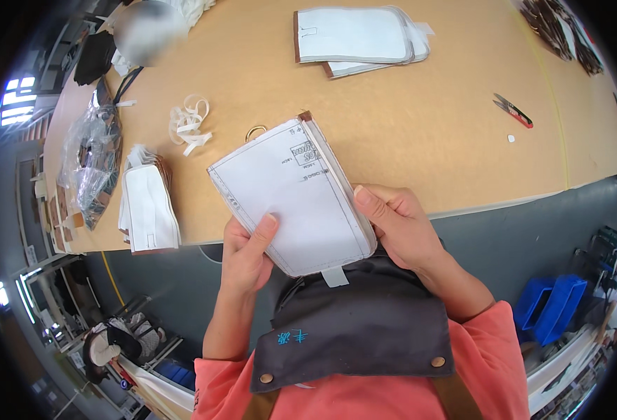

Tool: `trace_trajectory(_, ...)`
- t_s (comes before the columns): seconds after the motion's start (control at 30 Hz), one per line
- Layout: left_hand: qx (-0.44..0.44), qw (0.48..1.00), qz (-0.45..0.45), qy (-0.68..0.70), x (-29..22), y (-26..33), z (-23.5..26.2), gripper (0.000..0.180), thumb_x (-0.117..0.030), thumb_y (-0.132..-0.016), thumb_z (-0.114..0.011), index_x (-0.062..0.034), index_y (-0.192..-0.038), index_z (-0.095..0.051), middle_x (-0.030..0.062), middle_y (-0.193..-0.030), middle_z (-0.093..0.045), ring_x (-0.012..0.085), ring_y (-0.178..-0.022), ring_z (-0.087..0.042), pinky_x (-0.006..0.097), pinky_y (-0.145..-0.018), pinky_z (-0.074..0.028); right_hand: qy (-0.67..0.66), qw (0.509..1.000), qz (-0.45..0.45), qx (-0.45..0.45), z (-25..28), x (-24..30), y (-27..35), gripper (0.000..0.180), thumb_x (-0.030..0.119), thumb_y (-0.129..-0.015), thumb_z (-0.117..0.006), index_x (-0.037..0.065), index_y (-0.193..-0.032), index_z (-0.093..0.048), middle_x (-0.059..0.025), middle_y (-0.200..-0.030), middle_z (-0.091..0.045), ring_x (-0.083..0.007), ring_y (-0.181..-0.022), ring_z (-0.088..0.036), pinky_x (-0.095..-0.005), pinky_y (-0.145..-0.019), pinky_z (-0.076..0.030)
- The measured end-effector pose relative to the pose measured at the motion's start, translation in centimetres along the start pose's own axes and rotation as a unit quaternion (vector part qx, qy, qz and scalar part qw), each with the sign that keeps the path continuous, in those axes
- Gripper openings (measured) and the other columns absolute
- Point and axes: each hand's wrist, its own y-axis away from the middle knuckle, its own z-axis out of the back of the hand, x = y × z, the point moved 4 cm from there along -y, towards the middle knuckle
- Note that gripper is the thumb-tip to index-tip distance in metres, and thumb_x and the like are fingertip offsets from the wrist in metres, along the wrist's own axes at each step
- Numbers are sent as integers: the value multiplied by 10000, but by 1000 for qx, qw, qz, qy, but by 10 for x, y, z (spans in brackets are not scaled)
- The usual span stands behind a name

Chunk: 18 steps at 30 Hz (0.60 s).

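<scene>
Between my two hands is a white panel stack (pixel 273 185), tilted, with pen lines and marks on its top face and brown edging at its top corner. My left hand (pixel 250 246) grips its lower left side, thumb flat on the white face. At the lower right edge my right hand (pixel 392 217) is closed on it, thumb on top and fingers mostly hidden underneath. A pale tab (pixel 335 277) sticks out at the bottom edge. Past the upper left edge shows part of a gold ring (pixel 256 131); whether it is attached, I cannot tell.
Farther back on the tan table (pixel 448 140) lie more white panels (pixel 354 35). Red-handled snips (pixel 513 110) rest at right. To the left are a curled white strip (pixel 189 124), another panel pile (pixel 151 203) and a clear plastic bag (pixel 90 157). Dark brown pieces (pixel 560 31) lie far right.
</scene>
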Motion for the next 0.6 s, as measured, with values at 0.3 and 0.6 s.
trace_trajectory(0.3, -15, 1000, -9, -17, 6, 3, -4, 373, -120, -978, -636, 52, -1299, -553, 158, -1250, -641, 227, -1124, -633, 373, -974, -505, 233, 958, 106, -133, -2, 4, 5, 259, 138, -1032, -548, -30, -1191, -664, -50, -886, -720, -61, -758, -624, -234, -657, -505)
trace_trajectory(0.6, -60, 997, -48, -31, 15, 8, -15, 360, -85, -982, -621, 50, -1305, -536, 145, -1245, -638, 210, -1130, -618, 367, -994, -481, 437, 850, 229, -181, 1, 7, 6, 237, 75, -941, -655, -18, -1159, -664, -140, -729, -670, -189, -586, -653, -296, -534, -494)
